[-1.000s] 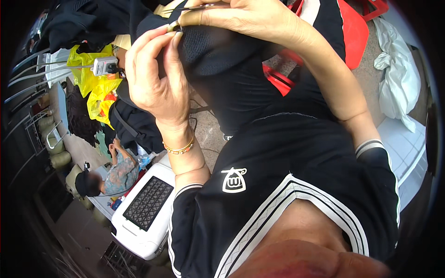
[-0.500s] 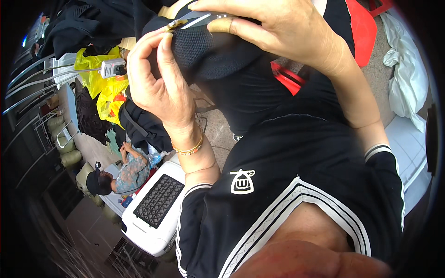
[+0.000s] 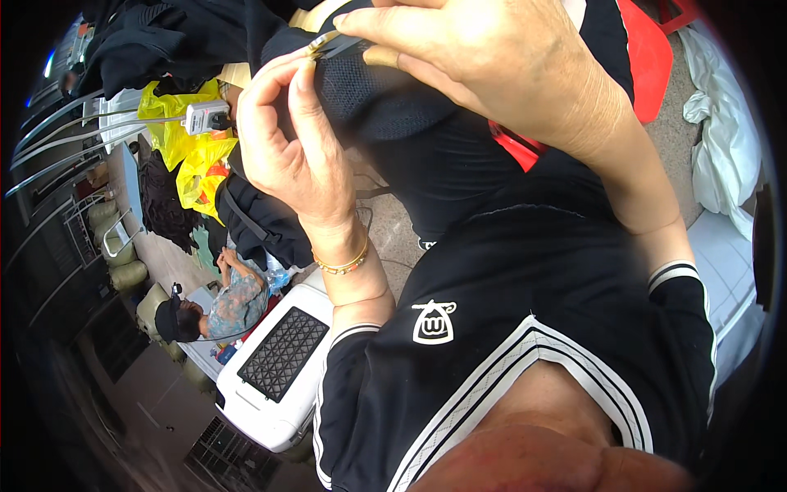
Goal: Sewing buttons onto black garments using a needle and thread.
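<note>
Thumb and forefinger of my left hand (image 3: 291, 135) pinch a small yellowish-and-dark piece (image 3: 321, 41) at the upper middle; its kind is unclear. Against that piece lies the tip of a slim grey blade-like tool (image 3: 343, 47). My right hand (image 3: 500, 66) is closed around the tool, hiding most of it. A tan covering (image 3: 380, 56) wraps one right fingertip. Below both hands, dark knit fabric (image 3: 369, 102) spreads over my lap.
At left are a white plug adapter (image 3: 206, 118) with cables, yellow plastic bags (image 3: 197, 168) and dark clothes (image 3: 176, 45). A white box with a black mesh panel (image 3: 283, 353) stands lower left, near a seated person (image 3: 234, 303). Red plastic (image 3: 652, 66) and a white bag (image 3: 721, 131) lie right.
My right hand has come down and slightly left, bringing the grey tool's tip to the yellowish piece. My left hand has shifted a little right, still pinching.
</note>
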{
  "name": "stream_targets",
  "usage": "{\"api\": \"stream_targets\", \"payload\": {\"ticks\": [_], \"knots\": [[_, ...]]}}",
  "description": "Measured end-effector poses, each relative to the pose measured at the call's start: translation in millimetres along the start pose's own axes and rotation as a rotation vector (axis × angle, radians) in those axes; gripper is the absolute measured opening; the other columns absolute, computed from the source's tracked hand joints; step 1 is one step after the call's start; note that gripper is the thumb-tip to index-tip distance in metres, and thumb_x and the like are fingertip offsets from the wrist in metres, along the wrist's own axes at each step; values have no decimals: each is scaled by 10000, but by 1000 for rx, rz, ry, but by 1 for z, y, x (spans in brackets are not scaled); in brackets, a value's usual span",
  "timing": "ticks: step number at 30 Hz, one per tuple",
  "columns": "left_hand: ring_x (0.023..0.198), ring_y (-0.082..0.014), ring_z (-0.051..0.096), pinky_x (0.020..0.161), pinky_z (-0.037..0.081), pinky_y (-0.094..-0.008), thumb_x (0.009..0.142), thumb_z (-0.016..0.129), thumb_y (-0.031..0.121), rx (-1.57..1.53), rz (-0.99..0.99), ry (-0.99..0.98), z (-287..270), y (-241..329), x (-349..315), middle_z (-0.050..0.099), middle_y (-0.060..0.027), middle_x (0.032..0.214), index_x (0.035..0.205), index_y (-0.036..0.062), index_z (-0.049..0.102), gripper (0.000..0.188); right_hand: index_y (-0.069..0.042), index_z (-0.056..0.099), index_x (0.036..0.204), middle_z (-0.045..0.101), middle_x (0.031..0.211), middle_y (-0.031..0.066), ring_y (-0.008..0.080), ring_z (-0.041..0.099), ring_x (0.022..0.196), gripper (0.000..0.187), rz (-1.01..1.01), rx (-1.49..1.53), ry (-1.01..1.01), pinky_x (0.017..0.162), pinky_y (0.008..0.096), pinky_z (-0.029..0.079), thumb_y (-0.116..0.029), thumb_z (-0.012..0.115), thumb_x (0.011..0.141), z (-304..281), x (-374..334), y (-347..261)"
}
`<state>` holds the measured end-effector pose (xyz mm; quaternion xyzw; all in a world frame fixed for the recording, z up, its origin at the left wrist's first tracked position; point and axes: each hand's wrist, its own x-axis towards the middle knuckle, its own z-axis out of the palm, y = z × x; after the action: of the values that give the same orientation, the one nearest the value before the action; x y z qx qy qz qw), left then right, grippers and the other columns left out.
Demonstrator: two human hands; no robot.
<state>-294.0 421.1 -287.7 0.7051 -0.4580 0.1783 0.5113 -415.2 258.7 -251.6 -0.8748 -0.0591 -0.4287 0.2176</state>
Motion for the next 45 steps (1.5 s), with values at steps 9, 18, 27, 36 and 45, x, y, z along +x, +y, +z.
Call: {"api": "stream_targets", "payload": {"ticks": [9,18,27,36,45], "knots": [[883,-168,659,814,526,-266,917,676,-11,-67,-38,61,6,1,-5,707,-102,982,964,-22,672,48,39,659,839,640,929,145,258,620,820,211,-47,-126,-96,633,317,519,-148,626,746,4,1,-8],[933,-164,657,876,528,-271,965,610,-9,-255,-153,59,-2,4,-5,696,-136,1031,1001,-36,609,46,27,681,914,665,973,134,254,657,862,224,-9,-19,5,693,323,547,-133,655,758,13,-4,-3],[1060,-172,642,967,484,-282,987,575,26,-202,-404,36,-68,-34,-17,659,-112,1172,1222,-33,612,245,-25,675,1140,665,1000,91,201,660,820,314,296,414,-97,708,301,538,-70,741,836,0,-4,8],[893,-87,624,815,483,-203,880,701,-43,-423,-669,-156,-78,-18,-32,685,-39,1003,1069,-18,688,191,-3,674,921,568,695,29,90,486,581,291,346,288,-203,540,251,411,-152,861,756,14,-13,24],[977,-92,628,896,475,-212,904,695,4,-319,-555,-347,-64,-6,-10,695,-49,1057,1158,-12,684,255,-14,695,898,596,716,-69,-4,478,633,147,462,387,-101,558,172,354,-68,808,821,-11,-10,28]]}}
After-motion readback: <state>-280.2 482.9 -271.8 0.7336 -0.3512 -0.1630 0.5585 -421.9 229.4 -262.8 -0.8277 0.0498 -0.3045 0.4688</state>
